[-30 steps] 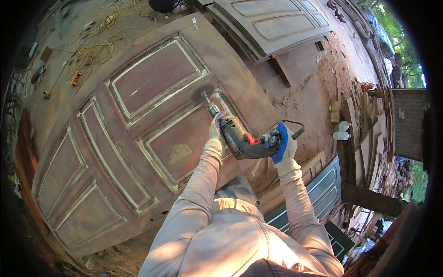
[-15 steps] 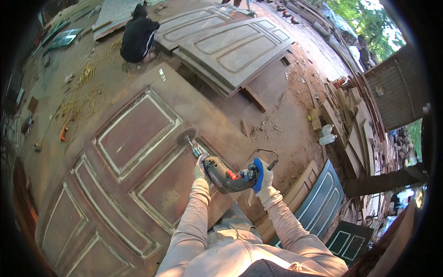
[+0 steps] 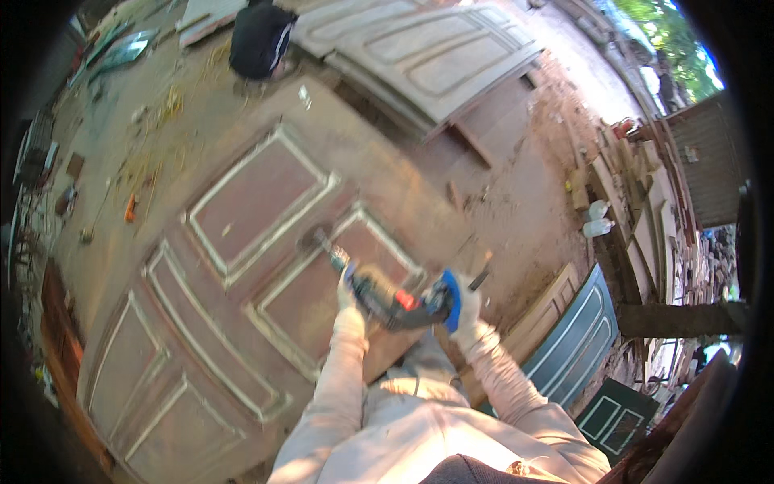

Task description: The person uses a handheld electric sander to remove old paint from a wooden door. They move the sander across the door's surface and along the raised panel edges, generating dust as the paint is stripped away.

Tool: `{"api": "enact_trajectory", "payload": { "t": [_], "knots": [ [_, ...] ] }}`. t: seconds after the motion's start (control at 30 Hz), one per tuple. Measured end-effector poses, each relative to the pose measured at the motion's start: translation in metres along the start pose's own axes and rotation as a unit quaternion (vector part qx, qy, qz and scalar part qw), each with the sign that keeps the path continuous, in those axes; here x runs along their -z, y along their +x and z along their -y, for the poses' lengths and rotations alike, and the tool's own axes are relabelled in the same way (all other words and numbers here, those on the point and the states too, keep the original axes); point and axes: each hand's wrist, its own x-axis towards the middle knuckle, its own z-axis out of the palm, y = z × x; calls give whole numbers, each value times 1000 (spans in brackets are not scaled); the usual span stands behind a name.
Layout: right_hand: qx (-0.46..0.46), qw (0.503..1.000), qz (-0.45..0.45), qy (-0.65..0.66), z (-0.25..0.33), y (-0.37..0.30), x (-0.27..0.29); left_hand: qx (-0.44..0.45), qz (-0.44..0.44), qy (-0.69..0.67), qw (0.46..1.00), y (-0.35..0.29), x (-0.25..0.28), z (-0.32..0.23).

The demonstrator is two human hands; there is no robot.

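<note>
I hold a dark power drill with a red part on its body, over a large brown wooden door lying flat. My right hand, in a white and blue glove, is closed round its rear handle. My left hand, gloved too, grips the front near the chuck. From the chuck a shaft leads to a round dark disc, blurred, at the door's rail between two raised panels. Pale lines of bare or lighter wood edge the panel mouldings.
Ahead, more grey panelled doors lie stacked on timbers, with a crouching person in black beside them. A blue door and a dark green one are at my right. Scrap planks, plastic bottles and an orange tool lie around.
The drill's disc has shifted toward the lower left along the rail between the panels. My view has moved with it; both hands keep their grip.
</note>
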Motion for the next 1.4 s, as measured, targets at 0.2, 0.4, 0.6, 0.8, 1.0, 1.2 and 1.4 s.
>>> {"api": "enact_trajectory", "payload": {
  "t": [0.2,0.4,0.6,0.8,1.0,1.2,1.4],
  "knots": [
    [35,999,-17,-8,33,24,17,-58,-118,83,988,59,-23,36],
    [12,998,39,55,36,16,9,-55,-122,81,988,38,-33,28],
    [-38,999,22,18,4,-19,-11,-59,-180,65,980,-27,-8,-1],
    [7,1000,3,-7,22,-7,-10,-62,-154,89,982,3,-31,17],
    [17,1000,14,19,31,-8,-4,-44,-154,72,984,14,-39,22],
    [-23,999,36,-19,3,-35,-26,-75,-213,63,972,-33,-1,-6],
    [-92,992,70,-41,-35,-71,-42,-114,-163,61,978,-103,34,-36]
  ]
}}
